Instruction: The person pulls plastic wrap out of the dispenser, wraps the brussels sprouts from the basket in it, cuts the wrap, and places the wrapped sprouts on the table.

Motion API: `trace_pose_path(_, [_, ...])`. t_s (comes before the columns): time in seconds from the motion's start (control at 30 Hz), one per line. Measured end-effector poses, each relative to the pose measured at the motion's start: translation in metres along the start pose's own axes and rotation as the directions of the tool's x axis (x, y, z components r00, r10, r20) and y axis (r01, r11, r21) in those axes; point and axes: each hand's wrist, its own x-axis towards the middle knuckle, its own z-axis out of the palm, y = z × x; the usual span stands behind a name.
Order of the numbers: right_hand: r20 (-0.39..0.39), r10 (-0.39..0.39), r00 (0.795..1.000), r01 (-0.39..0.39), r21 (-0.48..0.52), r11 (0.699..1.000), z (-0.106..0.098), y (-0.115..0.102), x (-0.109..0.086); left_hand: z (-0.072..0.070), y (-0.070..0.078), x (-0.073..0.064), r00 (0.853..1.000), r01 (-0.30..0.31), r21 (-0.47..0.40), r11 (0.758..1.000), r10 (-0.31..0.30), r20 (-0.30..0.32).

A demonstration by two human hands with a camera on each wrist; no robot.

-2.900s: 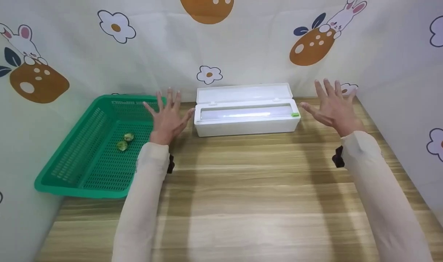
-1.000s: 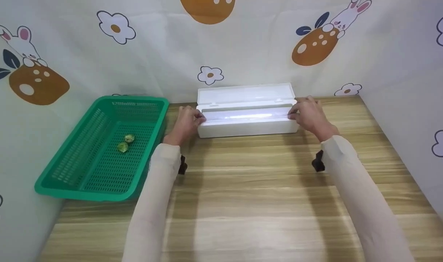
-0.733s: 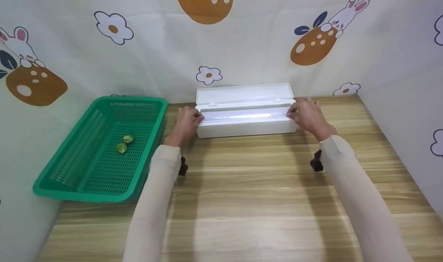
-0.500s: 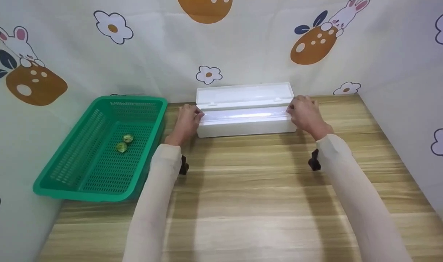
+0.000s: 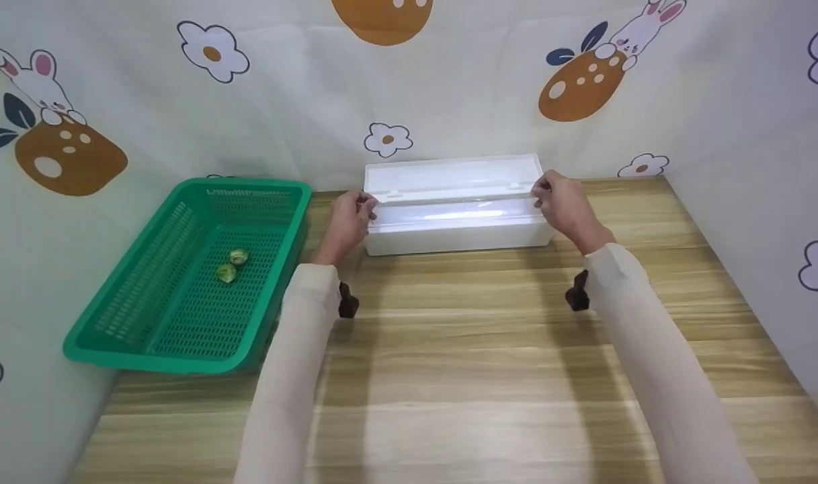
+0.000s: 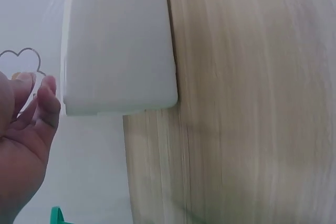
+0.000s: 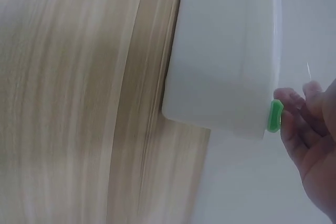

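A white cling film dispenser [image 5: 459,238] stands on the table against the back cloth, its lid [image 5: 449,175] tipped back. A shiny roll of clear cling film [image 5: 459,214] lies inside. My left hand [image 5: 347,220] pinches the film's edge at the dispenser's left end, thumb against fingertips. At the right end my right hand [image 5: 567,207] pinches the film likewise, slightly above the dispenser. The film between the hands is hard to see. In the right wrist view a green cutter slider [image 7: 274,116] sits on the dispenser's edge, beside the right fingers.
To the left stands a green plastic basket [image 5: 274,296] with two small round green-brown items [image 5: 226,272] in it. Patterned cloth [image 5: 294,81] hangs behind and at both sides. The wooden table [image 5: 462,349] stretches in front of the dispenser.
Both hands, spread open at first, came down to the dispenser's ends and pinched the film's edge. Since then they have risen a little above the dispenser. The basket has stayed put.
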Motion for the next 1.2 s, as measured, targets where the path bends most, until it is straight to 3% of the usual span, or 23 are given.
trace_pose_path(0.13, [-0.006,0.009,1.000,-0.009,0.046,0.999,-0.002,0.001,0.001,0.002,0.002,0.003,0.997,0.078,-0.155,0.985,-0.078,0.002])
trace_pose_path(0.27, [0.027,0.061,0.998,-0.063,0.075,0.995,-0.006,0.001,0.001,0.003,0.002,0.005,0.994,0.105,-0.237,0.966,-0.106,0.008])
trace_pose_path(0.4, [0.058,0.097,0.994,-0.102,0.091,0.991,-0.009,0.001,0.003,0.003,-0.001,0.009,0.996,0.088,-0.227,0.970,-0.088,0.006])
trace_pose_path(0.53, [0.027,0.092,0.995,-0.094,0.091,0.991,-0.006,0.001,0.006,0.005,-0.003,0.012,0.997,0.074,-0.219,0.973,-0.077,-0.005])
trace_pose_path(0.73, [-0.067,0.051,0.996,-0.047,0.066,0.997,0.003,-0.001,0.008,0.008,-0.003,0.013,0.989,0.107,-0.326,0.939,-0.135,-0.065])
trace_pose_path(0.93, [-0.075,0.068,0.995,-0.063,0.069,0.996,0.000,-0.004,0.008,0.003,0.003,0.012,0.976,0.165,-0.343,0.925,-0.202,-0.076])
trace_pose_path(1.07, [-0.073,0.070,0.995,-0.065,0.061,0.996,-0.004,-0.007,0.009,-0.001,0.009,0.013,0.973,0.193,-0.312,0.930,-0.222,-0.061])
trace_pose_path(1.2, [-0.074,0.070,0.995,-0.066,0.059,0.996,-0.009,-0.013,0.010,-0.005,0.015,0.014,0.979,0.168,-0.275,0.947,-0.193,-0.065])
